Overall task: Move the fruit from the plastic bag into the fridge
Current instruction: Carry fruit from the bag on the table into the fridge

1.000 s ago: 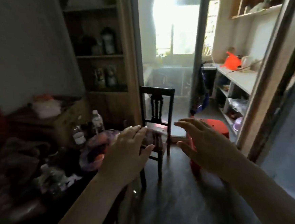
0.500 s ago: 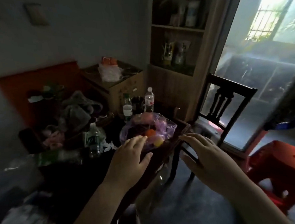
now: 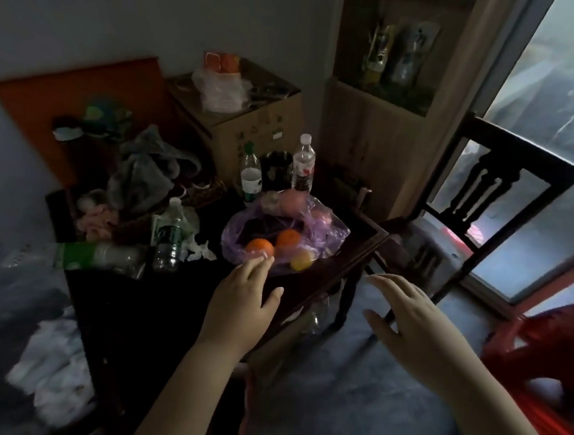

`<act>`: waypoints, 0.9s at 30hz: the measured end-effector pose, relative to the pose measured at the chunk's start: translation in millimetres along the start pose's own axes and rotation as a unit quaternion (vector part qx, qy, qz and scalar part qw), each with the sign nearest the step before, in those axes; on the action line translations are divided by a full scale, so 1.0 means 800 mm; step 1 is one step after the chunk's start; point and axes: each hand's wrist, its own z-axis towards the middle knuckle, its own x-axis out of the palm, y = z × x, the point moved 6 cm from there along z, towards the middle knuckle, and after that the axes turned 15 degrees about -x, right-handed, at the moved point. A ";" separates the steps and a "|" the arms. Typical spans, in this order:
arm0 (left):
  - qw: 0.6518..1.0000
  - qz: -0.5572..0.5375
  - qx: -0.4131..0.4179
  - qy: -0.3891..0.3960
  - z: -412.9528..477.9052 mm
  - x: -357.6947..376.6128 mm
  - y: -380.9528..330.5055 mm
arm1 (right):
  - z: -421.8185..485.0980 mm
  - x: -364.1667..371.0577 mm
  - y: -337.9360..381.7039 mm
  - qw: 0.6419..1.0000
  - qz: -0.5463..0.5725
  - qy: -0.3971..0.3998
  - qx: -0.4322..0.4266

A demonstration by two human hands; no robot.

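The purple plastic bag (image 3: 317,228) lies open at the worktop's (image 3: 169,312) right corner, with two oranges (image 3: 260,248) and a yellow fruit (image 3: 301,261) showing inside. Your left hand (image 3: 243,310) is at its near edge, fingers extended, holding nothing; whether it touches the bag is unclear. Your right hand (image 3: 414,320) is spread and empty above the floor, near a dark chair (image 3: 502,179).

Single head-worn wide view; forward and down (steeply); close above the dark table (image 3: 131,308)
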 end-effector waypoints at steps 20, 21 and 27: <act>0.993 -0.034 -0.023 0.110 0.289 0.168 0.077 | 0.319 0.186 -0.140 0.991 0.120 0.045 0.024; 0.991 -0.036 -0.025 0.123 0.299 0.180 0.082 | 0.330 0.203 -0.146 0.990 0.128 0.053 0.033; 0.982 -0.031 -0.029 0.184 0.329 0.236 0.095 | 0.360 0.282 -0.177 0.977 0.169 0.105 0.077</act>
